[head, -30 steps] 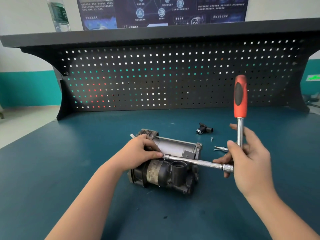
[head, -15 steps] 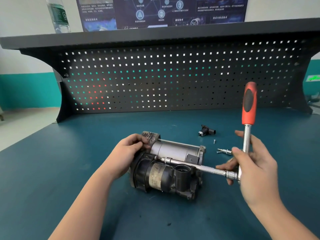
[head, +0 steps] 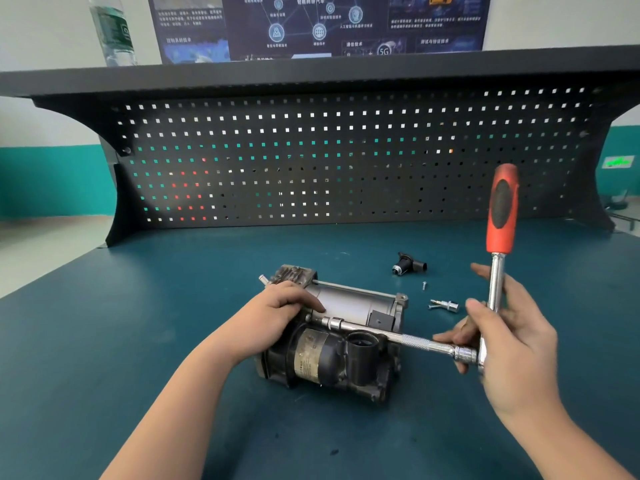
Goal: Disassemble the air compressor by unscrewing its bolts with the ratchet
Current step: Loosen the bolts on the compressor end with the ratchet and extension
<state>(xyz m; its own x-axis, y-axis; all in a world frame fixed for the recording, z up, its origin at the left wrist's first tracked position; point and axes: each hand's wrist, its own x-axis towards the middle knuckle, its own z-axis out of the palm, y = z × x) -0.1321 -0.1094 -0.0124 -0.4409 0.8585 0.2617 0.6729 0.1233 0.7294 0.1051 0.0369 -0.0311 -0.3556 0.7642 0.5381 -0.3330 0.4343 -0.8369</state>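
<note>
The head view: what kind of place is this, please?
Probably a workshop or training bench. A black pegboard backs the blue worktop, an air compressor lies partly dismantled with loose parts beside it, and a technical poster hangs behind.

I'm at a workshop or training-lab bench: teal work mat (head: 138, 341), black perforated pegboard back panel (head: 311, 161) with a shelf (head: 311, 72) on top. Loose parts on the mat, a black fitting (head: 408, 265), a small screw (head: 424, 285), a socket bit (head: 445, 304), plus a water bottle (head: 112, 29) up on the shelf. Tech poster (head: 318, 26) with network icons and "5G" on a white wall with a teal lower band (head: 52, 181), so more teaching shop than garage.
</note>
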